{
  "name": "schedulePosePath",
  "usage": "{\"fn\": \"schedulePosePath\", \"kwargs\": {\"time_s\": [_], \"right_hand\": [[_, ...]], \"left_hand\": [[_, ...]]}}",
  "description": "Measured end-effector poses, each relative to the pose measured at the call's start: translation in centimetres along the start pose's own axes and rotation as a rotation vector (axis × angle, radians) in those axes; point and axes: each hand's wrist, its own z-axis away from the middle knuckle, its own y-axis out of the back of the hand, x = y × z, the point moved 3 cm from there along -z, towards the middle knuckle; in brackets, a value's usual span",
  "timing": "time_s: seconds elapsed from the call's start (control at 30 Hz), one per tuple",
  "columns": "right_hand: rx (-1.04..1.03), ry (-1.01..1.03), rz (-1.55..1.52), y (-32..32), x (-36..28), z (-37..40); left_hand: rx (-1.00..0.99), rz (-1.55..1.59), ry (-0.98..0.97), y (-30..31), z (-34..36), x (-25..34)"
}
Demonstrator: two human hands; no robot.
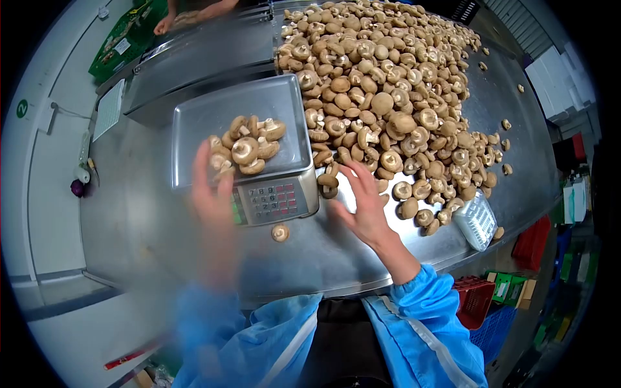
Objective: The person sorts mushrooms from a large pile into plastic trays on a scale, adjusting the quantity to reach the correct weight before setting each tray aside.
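Observation:
A heap of brown mushrooms (381,103) covers much of the metal table. On the steel pan (187,129) of a digital scale (275,200) lies a small pile of mushrooms (244,150). My left hand (217,207), blurred by motion, reaches over the pan's near left edge, thumb and fingers apart around the pile's left side. Right of the scale, my right hand (367,213) is open, its fingertips at the near edge of the heap. Mushrooms (328,184) sit between its thumb and forefinger, close to the scale's side. One loose mushroom (280,233) lies before the scale.
A stack of clear plastic trays (477,221) stands at the table's right front edge. Several stray mushrooms (506,143) lie to the right of the heap. Another person's hand (164,24) shows at the top left, near a green crate (123,48). Red crates (472,301) are below the table.

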Motion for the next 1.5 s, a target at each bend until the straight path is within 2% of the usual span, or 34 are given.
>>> {"fn": "schedulePosePath", "kwargs": {"time_s": [0.13,0.23,0.27,0.37,0.43,0.53,0.6,0.73,0.83,0.87,0.9,0.97,1.1,1.13,1.17,1.2,1.23,1.27,1.33,1.37,1.47,1.5], "right_hand": [[-0.086,0.195,-0.009,-2.2,-4.4,-7.1],[-0.121,0.28,-0.022,-4.5,-6.5,-10.9],[-0.11,0.285,-0.02,-5.5,-6.6,-11.9],[-0.077,0.267,-0.077,-9.9,-4.8,-13.9],[-0.057,0.252,-0.086,-10.6,-3.4,-14.2],[-0.01,0.291,-0.081,-11.0,-3.5,-14.3],[0.041,0.301,-0.071,-11.2,-3.3,-14.0],[0.0,0.316,-0.081,-10.5,-3.4,-14.2],[-0.049,0.355,-0.19,-8.4,-3.8,-13.0],[-0.036,0.382,-0.221,-7.1,-4.1,-12.1],[-0.026,0.407,-0.242,-5.6,-3.9,-11.0],[-0.001,0.335,-0.238,-3.5,-2.3,-7.6],[0.095,0.065,-0.114,2.0,6.4,2.8],[0.122,-0.051,-0.015,5.2,8.1,5.4],[0.213,-0.023,0.116,8.0,11.2,8.3],[0.249,-0.073,0.242,11.6,13.8,10.9],[0.223,-0.174,0.454,15.2,15.7,13.5],[0.258,-0.264,0.599,18.7,17.4,15.8],[0.21,-0.412,0.746,24.4,20.1,19.8],[0.168,-0.494,0.797,26.2,21.1,21.7],[-0.087,-0.705,0.476,28.2,23.8,25.5],[-0.069,-0.691,0.478,28.4,24.1,26.0]], "left_hand": [[-0.091,-0.24,-0.287,-1.3,-5.1,-4.1],[-0.205,-0.538,-0.377,-2.4,-6.3,-5.5],[-0.185,-0.642,-0.437,-2.8,-6.4,-5.4],[-0.257,-0.514,-0.193,-3.7,-7.3,-5.1],[-0.231,-0.425,-0.343,-4.0,-7.5,-5.6],[-0.214,-0.558,-0.437,-4.0,-7.1,-5.7],[-0.199,-0.554,-0.454,-4.3,-7.1,-5.6],[-0.231,-0.511,-0.429,-4.1,-7.0,-5.4],[-0.255,-0.55,-0.35,-3.4,-7.0,-6.0],[-0.288,-0.503,-0.194,-3.3,-7.3,-5.3],[-0.283,-0.407,-0.15,-3.0,-7.7,-5.3],[-0.281,-0.191,-0.064,-3.3,-7.6,-5.5],[-0.099,-0.205,-0.122,-2.2,-6.7,-3.8],[-0.071,-0.264,-0.196,-1.5,-6.0,-3.3],[-0.049,-0.218,-0.121,-1.3,-4.6,-1.7],[-0.073,-0.27,-0.208,-0.4,-3.8,-2.4],[-0.036,-0.263,-0.031,-1.4,-1.5,1.5],[-0.033,-0.28,0.065,-1.5,0.1,2.2],[-0.038,-0.143,-0.052,-1.3,3.0,-1.8],[-0.1,-0.138,-0.033,-1.8,5.0,-3.0],[-0.271,-0.149,0.001,-4.3,8.5,-3.8],[-0.336,-0.152,-0.001,-6.3,10.2,-2.6]]}}
